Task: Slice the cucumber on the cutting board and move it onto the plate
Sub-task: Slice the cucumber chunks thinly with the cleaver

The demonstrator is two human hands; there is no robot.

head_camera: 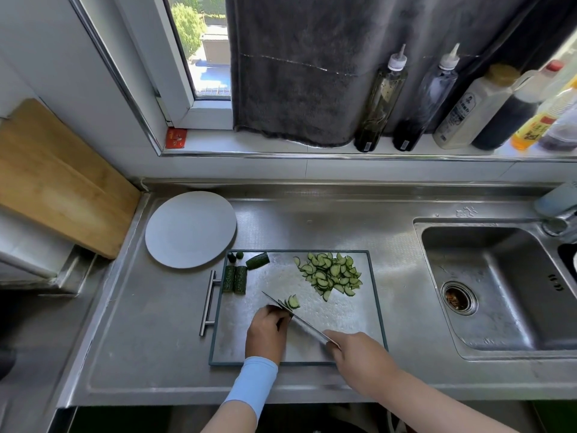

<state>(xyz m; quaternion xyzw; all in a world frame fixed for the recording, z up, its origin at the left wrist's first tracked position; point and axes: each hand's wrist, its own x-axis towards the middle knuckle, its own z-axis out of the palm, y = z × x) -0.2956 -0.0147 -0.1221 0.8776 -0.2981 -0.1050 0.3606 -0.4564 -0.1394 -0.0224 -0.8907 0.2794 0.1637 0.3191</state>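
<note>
Right hand (356, 351) clamped round the handle of the knife (299, 321); blade lies diagonally across the near half of the board (359, 323), tip pointing away and left. Left hand (265, 331) sits just left of the blade, fingers curled down against it; what they pin is hidden, so I cannot tell its grip. Fresh slices (292, 302) lean on the blade's right side near the tip. Main heap (332, 273), pale half-moons with dark rind, lies far right on the board. Uncut chunks (240, 279) wait at the far-left corner, two with long axes running away from me, nearer the left hand, which I judge should fetch them. Plate (190, 229) just beyond that corner, no cucumber on it yet
</note>
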